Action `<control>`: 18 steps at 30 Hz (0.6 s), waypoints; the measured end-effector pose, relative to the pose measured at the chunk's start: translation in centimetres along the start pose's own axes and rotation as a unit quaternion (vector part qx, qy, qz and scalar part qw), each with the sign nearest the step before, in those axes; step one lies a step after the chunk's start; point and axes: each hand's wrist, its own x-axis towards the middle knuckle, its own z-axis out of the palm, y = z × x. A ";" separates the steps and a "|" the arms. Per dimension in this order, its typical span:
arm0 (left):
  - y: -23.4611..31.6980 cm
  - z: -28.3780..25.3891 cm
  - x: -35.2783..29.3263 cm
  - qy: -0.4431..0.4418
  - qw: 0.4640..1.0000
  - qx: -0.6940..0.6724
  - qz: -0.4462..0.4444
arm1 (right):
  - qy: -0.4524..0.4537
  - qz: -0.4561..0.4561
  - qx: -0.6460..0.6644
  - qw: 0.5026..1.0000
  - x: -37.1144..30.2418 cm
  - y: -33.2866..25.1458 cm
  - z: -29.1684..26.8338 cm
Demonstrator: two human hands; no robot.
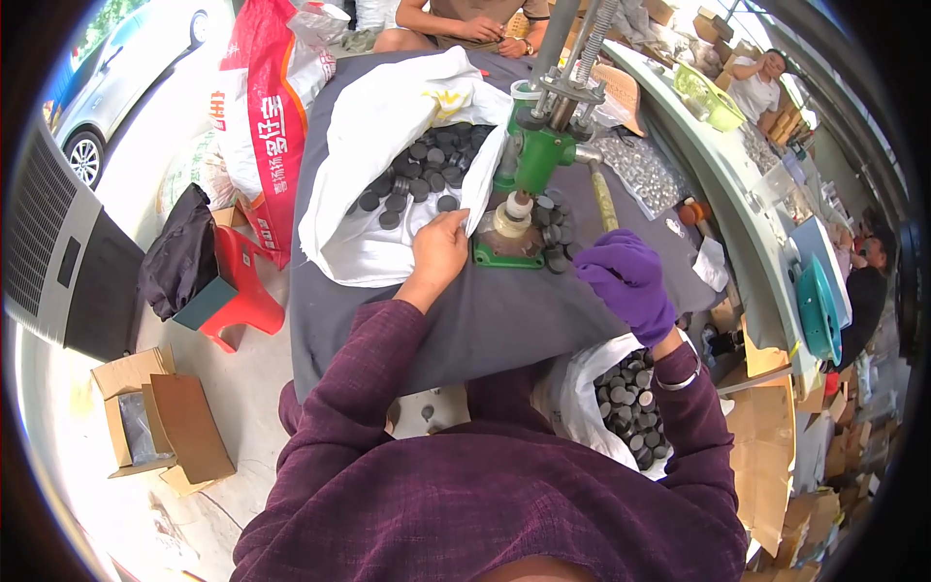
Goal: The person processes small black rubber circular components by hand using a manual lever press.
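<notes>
My bare left hand (441,250) is at the front edge of a white woven sack (339,218), its fingers drawn together. Whatever may be between the fingertips is hidden. A round black cap (447,204) lies right beside them, and many more black caps (427,160) fill the sack. To the right stands a green hand press (539,160) with a pale round die (512,218) under its ram. My right hand (628,283), in a purple glove, is closed in a fist around the lower end of the press lever (603,199). Loose black caps lie beside the press base.
Below the table's (388,335) right side, another white sack (582,388) holds black caps. A bag of shiny small parts (640,175) lies behind the lever. A red stool (247,291) and an open carton (126,417) stand left. A person (475,24) sits across the table.
</notes>
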 end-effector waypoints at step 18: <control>-4.3 -5.6 4.1 0.157 0.981 -0.012 -0.112 | 0.007 0.007 0.015 1.000 -0.2 -1.1 -0.4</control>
